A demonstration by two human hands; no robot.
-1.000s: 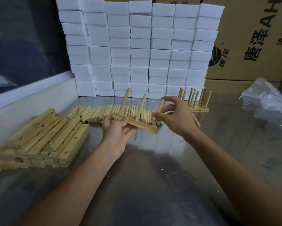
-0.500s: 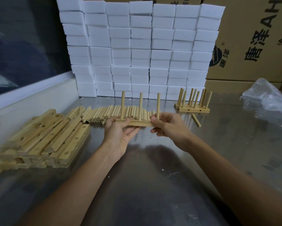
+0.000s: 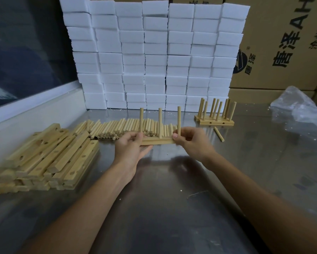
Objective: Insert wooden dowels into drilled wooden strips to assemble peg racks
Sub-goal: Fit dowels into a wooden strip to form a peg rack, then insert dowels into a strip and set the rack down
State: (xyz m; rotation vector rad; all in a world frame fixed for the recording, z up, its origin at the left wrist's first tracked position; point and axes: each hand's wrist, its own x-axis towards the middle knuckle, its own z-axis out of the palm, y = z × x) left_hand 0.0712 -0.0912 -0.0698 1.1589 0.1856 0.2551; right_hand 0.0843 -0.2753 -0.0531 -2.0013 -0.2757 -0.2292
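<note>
We grip the strip (image 3: 158,140) with both hands, left hand (image 3: 131,146) and right hand (image 3: 189,140) (three dowels up); near the finished racks (image 3: 216,119), a loose dowel could drop if tilted.

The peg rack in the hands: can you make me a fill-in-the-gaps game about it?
1. The rack held by both hands has ____ dowels standing in it.
2. The left hand holds its left end; the ____ hand holds the other.
3. The loose dowels lie in a row ____ the held rack.
4. The strips are piled on the ____ side.

Missing words: three; right; behind; left
</note>
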